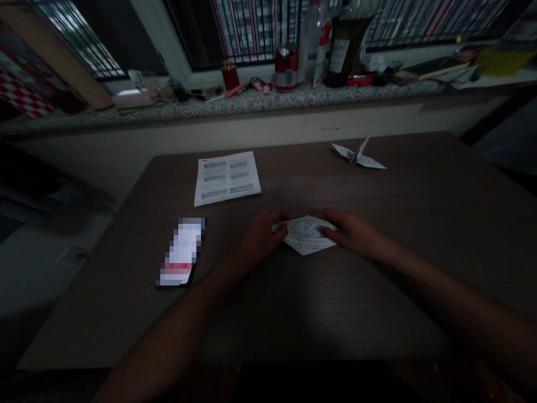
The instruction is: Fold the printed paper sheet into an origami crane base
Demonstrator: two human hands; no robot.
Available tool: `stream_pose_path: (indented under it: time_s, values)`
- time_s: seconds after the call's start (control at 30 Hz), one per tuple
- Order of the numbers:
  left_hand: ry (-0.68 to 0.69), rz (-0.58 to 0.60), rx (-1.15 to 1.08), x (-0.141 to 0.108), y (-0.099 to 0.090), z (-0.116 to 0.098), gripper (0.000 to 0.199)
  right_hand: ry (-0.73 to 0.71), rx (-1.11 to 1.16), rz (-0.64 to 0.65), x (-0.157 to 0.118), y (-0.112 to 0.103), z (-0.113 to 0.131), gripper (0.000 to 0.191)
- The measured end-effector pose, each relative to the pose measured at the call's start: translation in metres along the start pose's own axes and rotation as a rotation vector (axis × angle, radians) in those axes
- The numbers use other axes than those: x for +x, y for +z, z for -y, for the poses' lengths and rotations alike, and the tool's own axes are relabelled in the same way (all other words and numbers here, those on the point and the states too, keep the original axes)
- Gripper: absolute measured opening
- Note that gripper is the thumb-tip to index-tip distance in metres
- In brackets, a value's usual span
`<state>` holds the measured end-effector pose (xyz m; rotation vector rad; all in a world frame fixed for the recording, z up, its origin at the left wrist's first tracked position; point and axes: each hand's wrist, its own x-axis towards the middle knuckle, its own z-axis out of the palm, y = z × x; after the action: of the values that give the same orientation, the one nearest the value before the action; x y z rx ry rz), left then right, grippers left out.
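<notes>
A folded sheet of printed paper (305, 235) lies on the brown table between my hands, its near edge coming to a point toward me. My left hand (268, 232) grips its left corner, thumb on top and fingers curled at the far side. At the right corner my right hand (346, 226) holds it the same way, with the thumb pressed on the paper. The fingertips on the far edge are partly hidden.
A folded paper crane (356, 157) stands at the back right of the table (268, 313). A flat printed sheet (229, 178) lies back left, a lit phone (181, 252) nearer. Along the granite windowsill (247, 106) stand a red can (287, 67), bottles (339, 53) and clutter.
</notes>
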<state>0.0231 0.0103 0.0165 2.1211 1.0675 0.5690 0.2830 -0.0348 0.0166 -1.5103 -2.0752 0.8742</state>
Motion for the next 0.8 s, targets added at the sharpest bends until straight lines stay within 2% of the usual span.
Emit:
stream_pose_path:
  time_s: [0.23, 0.5, 0.6, 0.8]
  values:
    - [0.095, 0.108, 0.003, 0.000, -0.001, 0.002, 0.038, -0.091, 0.126, -0.030, -0.008, -0.001, -0.003, 0.033]
    - [0.118, 0.183, -0.041, -0.001, -0.007, 0.005, 0.035, 0.025, 0.250, 0.039, -0.012, -0.002, -0.002, 0.044]
    - [0.119, 0.213, -0.101, -0.002, -0.010, 0.004, 0.034, 0.052, 0.312, 0.026, -0.013, -0.003, 0.000, 0.045]
    - [0.084, 0.185, -0.215, -0.001, -0.012, -0.001, 0.026, 0.024, 0.376, -0.040, -0.013, -0.005, 0.001, 0.042]
